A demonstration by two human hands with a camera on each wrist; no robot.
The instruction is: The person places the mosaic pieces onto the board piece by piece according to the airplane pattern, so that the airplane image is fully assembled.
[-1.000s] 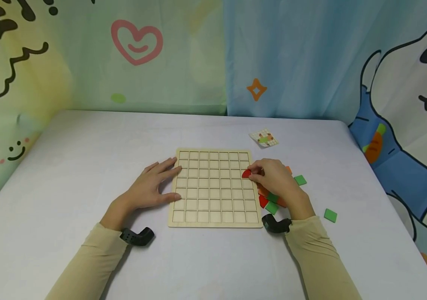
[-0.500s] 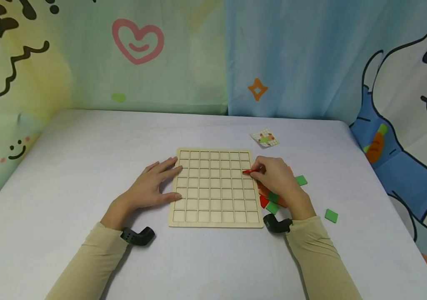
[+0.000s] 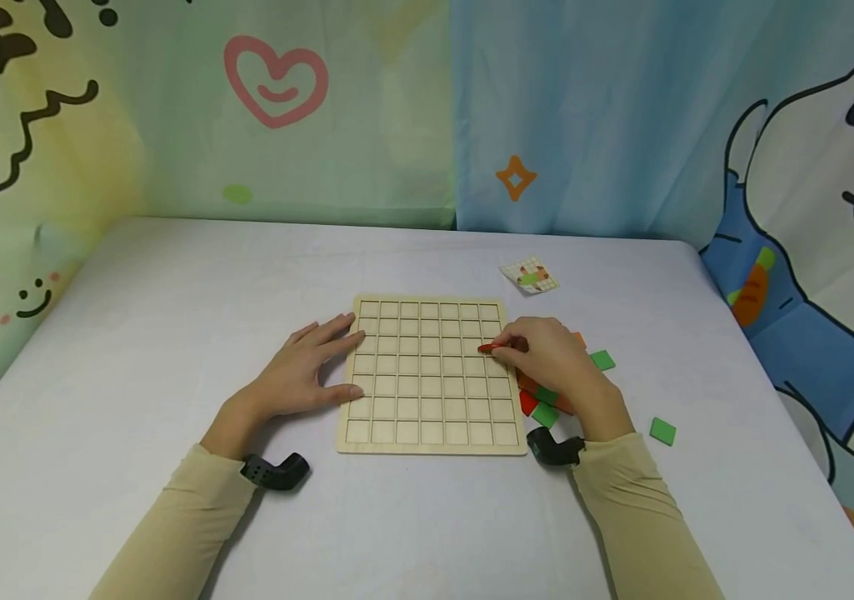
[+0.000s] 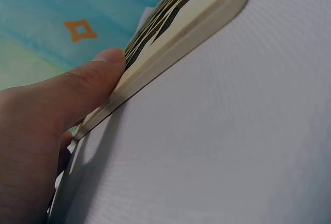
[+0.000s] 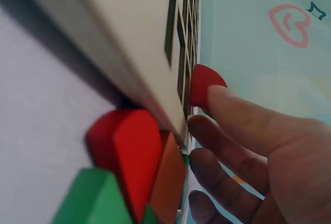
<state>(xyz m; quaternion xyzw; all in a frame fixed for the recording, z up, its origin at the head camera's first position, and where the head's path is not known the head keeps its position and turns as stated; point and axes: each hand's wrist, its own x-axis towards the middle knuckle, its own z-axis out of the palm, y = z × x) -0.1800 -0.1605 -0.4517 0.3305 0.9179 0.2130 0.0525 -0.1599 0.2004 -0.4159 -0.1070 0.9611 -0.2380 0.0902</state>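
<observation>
A pale wooden grid board (image 3: 430,387) lies on the white table. My left hand (image 3: 297,371) rests along its left edge, fingers spread and thumb on the rim. In the left wrist view the thumb (image 4: 93,79) lies over the board's edge. Over the board's right side, my right hand (image 3: 550,354) pinches a red piece (image 3: 485,348) between thumb and index finger. The right wrist view shows this red piece (image 5: 204,85) with a curved edge, standing up on the grid, while the other fingers curl loosely below.
Beside the board's right edge lie several red, orange and green pieces (image 3: 544,415), partly under my right hand. Green tiles (image 3: 662,431) sit farther right. A small printed card (image 3: 529,276) lies behind the board. A patterned curtain (image 3: 367,117) hangs behind the table.
The red piece has tipped from face-up to edge-on and shifted slightly left over the board with my right hand. The left hand stays in place.
</observation>
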